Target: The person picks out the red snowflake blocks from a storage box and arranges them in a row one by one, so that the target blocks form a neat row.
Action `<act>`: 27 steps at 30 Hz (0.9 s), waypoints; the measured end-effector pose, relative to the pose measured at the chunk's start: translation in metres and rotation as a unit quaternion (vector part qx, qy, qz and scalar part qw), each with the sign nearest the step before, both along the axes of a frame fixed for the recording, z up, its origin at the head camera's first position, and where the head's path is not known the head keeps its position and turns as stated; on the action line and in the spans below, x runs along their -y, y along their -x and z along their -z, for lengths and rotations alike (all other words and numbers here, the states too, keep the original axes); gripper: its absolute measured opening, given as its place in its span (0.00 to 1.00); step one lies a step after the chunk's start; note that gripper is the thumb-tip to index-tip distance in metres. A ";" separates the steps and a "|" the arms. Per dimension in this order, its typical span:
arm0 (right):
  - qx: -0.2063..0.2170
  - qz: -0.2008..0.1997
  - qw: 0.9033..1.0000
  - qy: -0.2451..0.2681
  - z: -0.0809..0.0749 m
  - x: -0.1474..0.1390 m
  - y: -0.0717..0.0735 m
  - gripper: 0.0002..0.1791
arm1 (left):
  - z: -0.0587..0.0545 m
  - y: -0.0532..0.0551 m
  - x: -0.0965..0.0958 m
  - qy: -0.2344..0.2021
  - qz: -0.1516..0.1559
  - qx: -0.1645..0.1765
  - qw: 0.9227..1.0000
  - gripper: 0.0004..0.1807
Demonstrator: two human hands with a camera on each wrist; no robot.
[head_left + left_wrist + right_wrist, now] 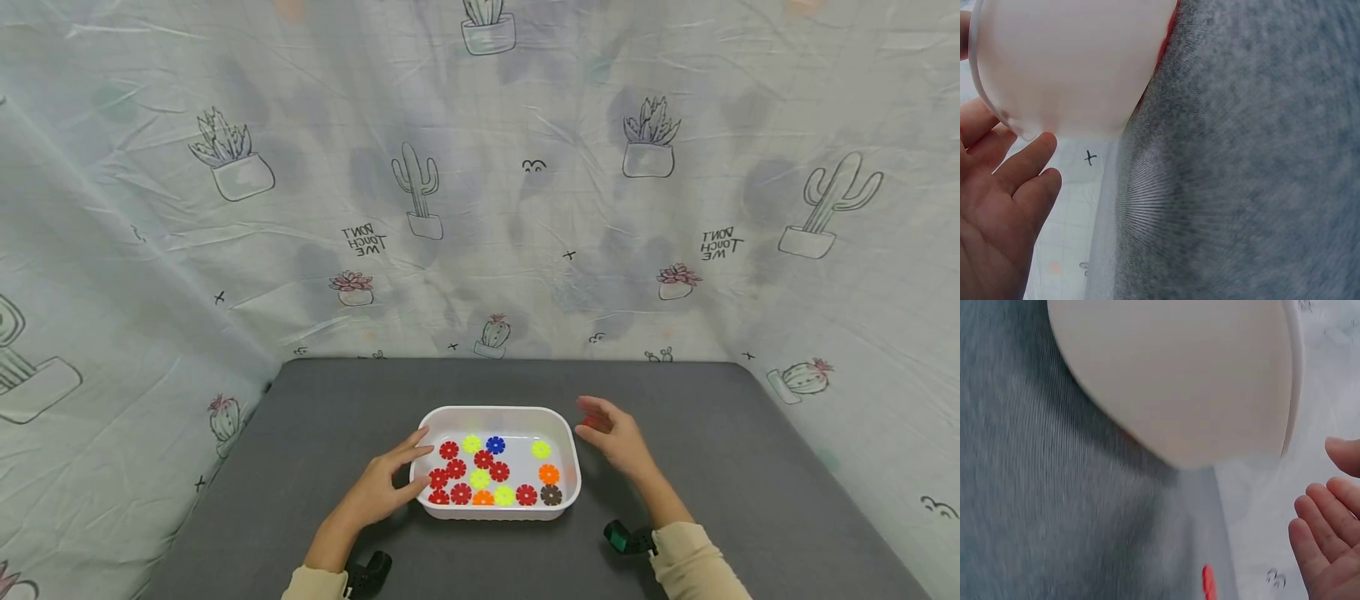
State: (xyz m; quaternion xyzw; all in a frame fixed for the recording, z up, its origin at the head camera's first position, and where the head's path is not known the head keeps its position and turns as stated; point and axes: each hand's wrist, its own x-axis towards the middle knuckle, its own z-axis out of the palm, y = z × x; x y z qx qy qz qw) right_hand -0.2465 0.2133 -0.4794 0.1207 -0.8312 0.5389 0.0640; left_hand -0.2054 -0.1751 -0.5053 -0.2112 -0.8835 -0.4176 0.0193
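Observation:
A white rectangular tray [495,514] holds several flower-shaped plastic discs, such as a red disc [461,493], a blue disc [496,445], an orange disc [549,474] and a dark brown disc [551,495]. My left hand [386,483] rests at the tray's left rim, fingers spread, with thumb and fingertips reaching over the edge. Just off the right side is my right hand [615,437], its fingers loosely bent. A blurred red disc [591,422] shows between thumb and fingers in the head view; the right wrist view shows this red disc [1209,582] edge-on, apart from the hand.
The tray stands on a grey tabletop [337,392]. Behind and beside it hangs a pale cloth [480,200] printed with cacti. Each wrist wears a black camera mount, the left mount [369,573] and the right mount [628,537].

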 end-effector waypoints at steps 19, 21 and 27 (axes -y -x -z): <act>0.064 -0.213 0.975 -0.022 -0.013 0.051 -0.007 0.25 | 0.003 0.001 0.002 -0.006 0.006 -0.014 1.000 0.26; 0.074 -0.228 0.970 -0.036 -0.014 0.055 -0.007 0.24 | 0.003 0.001 0.001 -0.006 0.005 -0.012 1.000 0.26; 0.097 -0.282 0.951 -0.081 -0.015 0.063 -0.004 0.22 | 0.003 0.000 0.001 -0.009 0.005 -0.005 1.000 0.26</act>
